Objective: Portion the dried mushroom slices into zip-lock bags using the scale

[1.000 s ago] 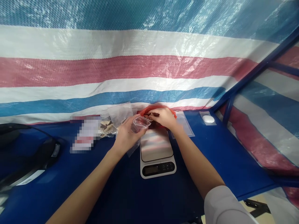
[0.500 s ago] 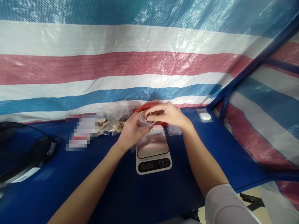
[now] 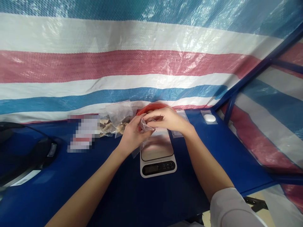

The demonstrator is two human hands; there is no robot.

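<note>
My left hand (image 3: 131,134) is closed around a small clear plastic bag (image 3: 146,127) and holds its mouth up. The fingertips of my right hand (image 3: 168,119) are pinched together at the bag's mouth, and what they hold is hidden. Below both hands is a kitchen scale (image 3: 158,148), white with a shiny metal plate and a dark display panel at its front. Just behind my hands a red plastic bag (image 3: 155,106) lies open, partly covered by them, with some brownish pieces showing inside.
Left of my hands lie clear bags (image 3: 106,126) of dried tan pieces and a blurred-out packet (image 3: 84,134). A black strapped object (image 3: 38,157) sits at far left. Flat clear bags (image 3: 182,118) and a white oval object (image 3: 209,118) are to the right. Striped sheeting (image 3: 118,66) hangs behind the blue table (image 3: 189,195).
My right fingers have moved slightly left and down into the bag's mouth; the dark bit seen at their tips before is now hidden. The view has shifted slightly.
</note>
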